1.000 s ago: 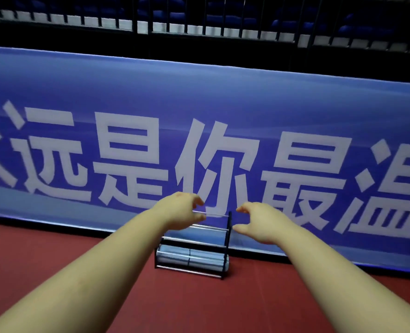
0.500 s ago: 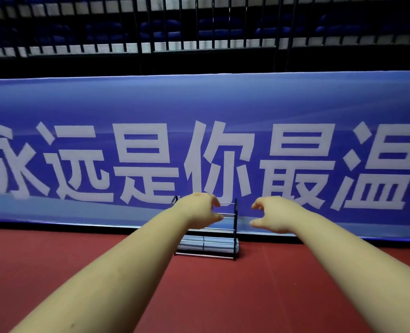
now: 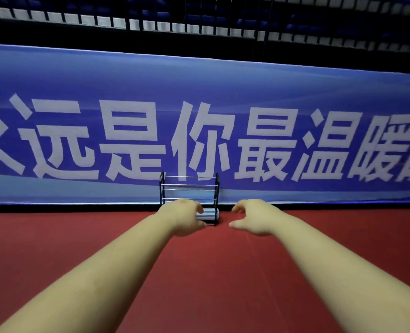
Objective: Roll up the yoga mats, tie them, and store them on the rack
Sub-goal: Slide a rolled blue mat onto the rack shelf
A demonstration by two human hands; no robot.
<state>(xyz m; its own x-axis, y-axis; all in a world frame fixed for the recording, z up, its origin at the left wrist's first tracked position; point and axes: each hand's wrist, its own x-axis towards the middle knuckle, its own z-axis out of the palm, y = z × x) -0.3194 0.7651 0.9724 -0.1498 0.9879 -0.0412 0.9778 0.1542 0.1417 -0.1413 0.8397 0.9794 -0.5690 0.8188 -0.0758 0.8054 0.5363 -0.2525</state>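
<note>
**Hands drop lower in view as the rack recedes**

Both forearms have sunk in the frame since the earlier pictures, and the rack now looks smaller and farther off, its upper rails showing clear above the hands. Nearest the camera, two bare forearms reach forward over the red floor. The left hand and the right hand are held apart, each with fingers loosely curled and thumb spread, and neither grips anything. Beyond them the black rack stands upright on the floor against the foot of the blue banner. A rolled grey-blue mat lies on its lowest shelf, partly hidden behind the left hand. The banner carries large white characters. Above it runs a dark railing with dim seating behind.
</note>
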